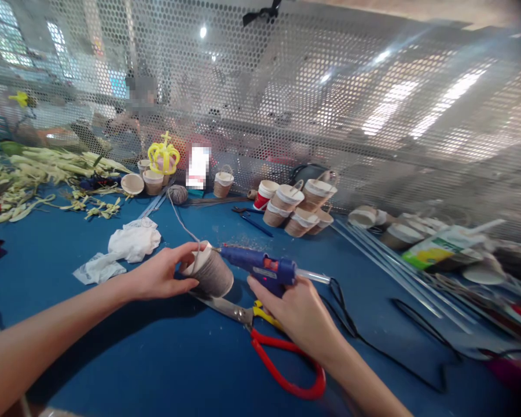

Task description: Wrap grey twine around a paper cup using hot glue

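My left hand (167, 271) grips the rim end of a paper cup (212, 273) that lies tilted and is wrapped in grey yarn. A strand runs from the cup back to a grey yarn ball (178, 194). In my right hand (297, 307) is a blue hot glue gun (260, 267), a clear glue stick poking out of its rear. Its nozzle points left, at or very close to the cup's rim; contact cannot be made out. Beneath the cup and glue gun lie scissors (243, 317) with one red and one yellow handle.
Crumpled white tissue (134, 240) lies left of the cup. Several wrapped cups (301, 205) stack at the back, before a perforated metal screen (252, 104). Clear glue sticks (391, 272) and a black cord (373, 347) lie right. Pale dried husks (61, 162) cover the far left.
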`<state>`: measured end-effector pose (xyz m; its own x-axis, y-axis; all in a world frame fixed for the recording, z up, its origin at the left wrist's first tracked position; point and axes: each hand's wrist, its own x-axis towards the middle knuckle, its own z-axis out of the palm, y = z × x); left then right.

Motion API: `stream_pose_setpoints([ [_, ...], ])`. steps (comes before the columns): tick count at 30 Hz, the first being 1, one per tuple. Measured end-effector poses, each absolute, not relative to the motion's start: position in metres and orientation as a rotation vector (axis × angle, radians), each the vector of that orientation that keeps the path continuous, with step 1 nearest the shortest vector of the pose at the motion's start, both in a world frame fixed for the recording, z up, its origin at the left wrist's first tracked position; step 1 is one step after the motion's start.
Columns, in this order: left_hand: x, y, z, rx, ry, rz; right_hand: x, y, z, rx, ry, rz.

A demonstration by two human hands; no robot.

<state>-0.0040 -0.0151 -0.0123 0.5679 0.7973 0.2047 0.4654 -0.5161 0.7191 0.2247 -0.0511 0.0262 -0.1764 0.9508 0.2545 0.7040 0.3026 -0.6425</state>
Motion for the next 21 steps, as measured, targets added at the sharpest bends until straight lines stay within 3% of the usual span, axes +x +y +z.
stream_pose_setpoints([
  [21, -0.004, -0.014, -0.014, 2.219, 1.025, 0.687, 0.219, -0.058, 0.041, -1.446, -2.048, 0.414],
])
